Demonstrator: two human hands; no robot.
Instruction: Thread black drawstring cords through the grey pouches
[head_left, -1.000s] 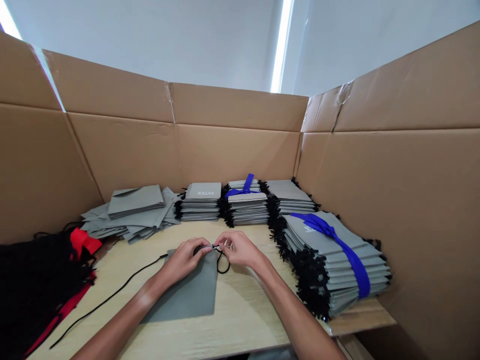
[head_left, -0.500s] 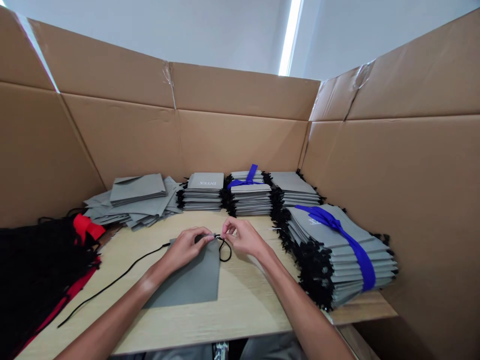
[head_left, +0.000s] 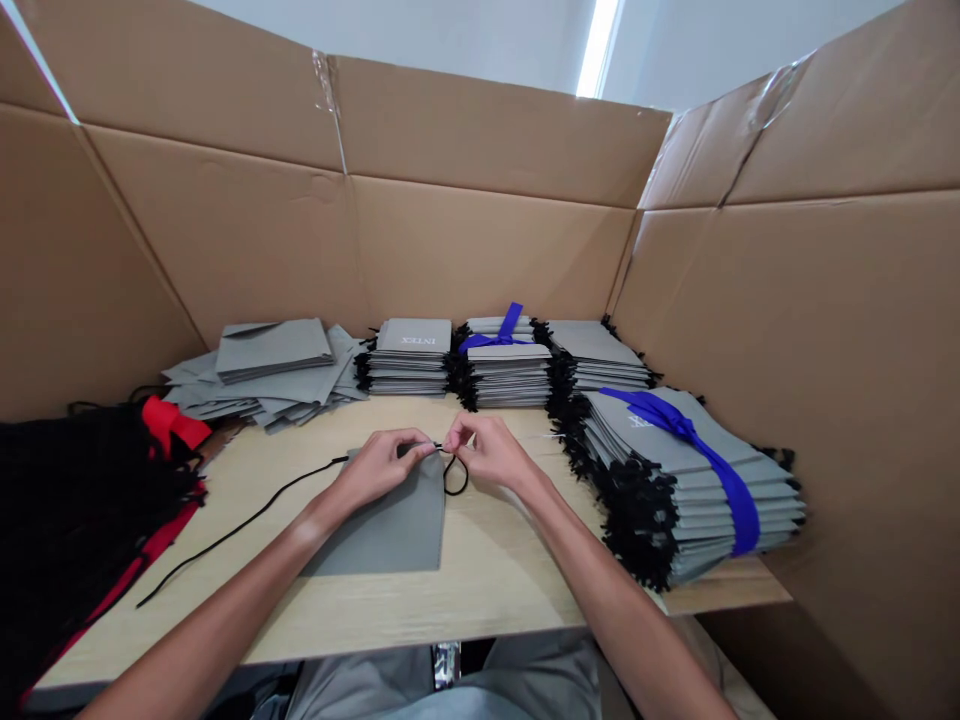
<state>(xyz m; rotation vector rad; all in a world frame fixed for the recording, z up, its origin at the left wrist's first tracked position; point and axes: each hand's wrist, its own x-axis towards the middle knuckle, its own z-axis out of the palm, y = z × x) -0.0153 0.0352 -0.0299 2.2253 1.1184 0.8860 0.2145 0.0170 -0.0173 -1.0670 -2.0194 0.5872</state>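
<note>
A flat grey drawstring pouch (head_left: pixel 397 530) lies on the table in the middle of the view. My left hand (head_left: pixel 382 465) pinches its upper right corner between thumb and fingers. Close beside it, my right hand (head_left: pixel 487 450) pinches the black cord (head_left: pixel 262 497) where it comes out at that corner. The cord hangs in a small loop below my right fingers. Its long loose end leaves the pouch's left side and curves over the table toward the lower left. My fingers partly hide the corner and the cord.
Loose grey pouches (head_left: pixel 274 350) lie at the back left. Corded pouch stacks (head_left: pixel 412 360) line the back, and a large stack with a blue ribbon (head_left: pixel 720 490) stands at the right. Black cords (head_left: pixel 75 510) heap at the left. Cardboard walls (head_left: pixel 487 235) surround the table.
The camera view has tipped downward, so everything appears higher. My right fingertips have come slightly closer to the left ones, still holding the cord at the pouch's corner.
</note>
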